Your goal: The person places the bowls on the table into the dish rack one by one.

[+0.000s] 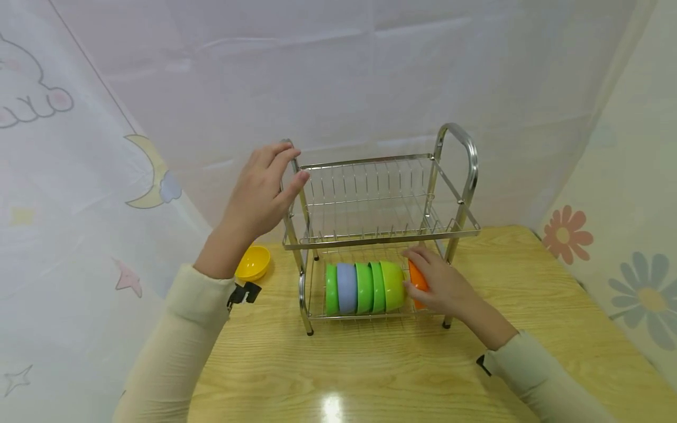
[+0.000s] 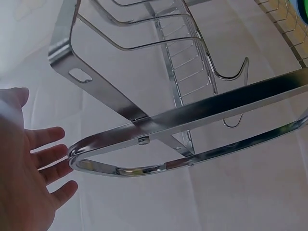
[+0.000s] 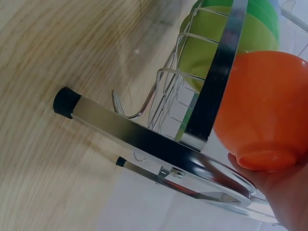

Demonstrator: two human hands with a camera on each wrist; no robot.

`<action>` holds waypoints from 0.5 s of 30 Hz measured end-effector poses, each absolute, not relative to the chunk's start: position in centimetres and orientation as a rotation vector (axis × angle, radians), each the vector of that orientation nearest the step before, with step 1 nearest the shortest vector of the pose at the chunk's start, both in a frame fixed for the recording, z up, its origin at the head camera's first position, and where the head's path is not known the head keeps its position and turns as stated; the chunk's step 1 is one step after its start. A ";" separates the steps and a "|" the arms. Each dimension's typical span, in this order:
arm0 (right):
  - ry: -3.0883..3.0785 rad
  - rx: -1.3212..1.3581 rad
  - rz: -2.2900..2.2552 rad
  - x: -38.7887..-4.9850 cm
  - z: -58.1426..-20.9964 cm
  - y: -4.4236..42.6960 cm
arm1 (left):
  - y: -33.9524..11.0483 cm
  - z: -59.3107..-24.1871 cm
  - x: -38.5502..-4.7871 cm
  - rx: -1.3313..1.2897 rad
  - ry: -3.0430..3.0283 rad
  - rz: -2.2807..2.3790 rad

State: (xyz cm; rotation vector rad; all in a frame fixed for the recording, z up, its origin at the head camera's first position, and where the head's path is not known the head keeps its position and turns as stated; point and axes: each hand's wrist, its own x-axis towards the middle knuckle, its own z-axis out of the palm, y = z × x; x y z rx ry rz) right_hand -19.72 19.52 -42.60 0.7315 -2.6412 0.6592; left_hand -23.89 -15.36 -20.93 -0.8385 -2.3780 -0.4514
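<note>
My right hand (image 1: 441, 282) holds an orange bowl (image 1: 418, 283) at the right end of the dish rack's lower tier. In the right wrist view the orange bowl (image 3: 264, 106) stands on its side, its base towards my palm. Left of it is a row of bowls on edge: a yellow-green bowl (image 1: 392, 286), green bowls (image 1: 364, 288), a lavender bowl (image 1: 347, 288) and another green bowl (image 1: 331, 289). My left hand (image 1: 261, 191), fingers extended, is beside the upper left end of the metal rack (image 1: 381, 239). In the left wrist view its fingertips (image 2: 60, 151) lie close to the curved frame; contact is unclear.
A yellow bowl (image 1: 254, 262) sits on the wooden table (image 1: 338, 364), left of the rack and partly behind my left forearm. Pale printed cloth (image 1: 338, 76) hangs behind and at both sides. The rack's upper tier (image 1: 370, 200) shows bare wires.
</note>
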 end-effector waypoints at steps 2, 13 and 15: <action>-2.659 0.737 0.646 -19.9 -42.8 19.4 | -15.3 -20.8 -24.6 -0.802 -2.423 -0.454; -2.658 0.768 0.647 -20.7 -43.9 18.5 | -15.1 -20.4 -26.9 -0.687 -2.562 -0.491; -2.652 0.793 0.647 -20.8 -44.0 18.3 | -15.0 -20.3 -27.3 -0.662 -2.584 -0.488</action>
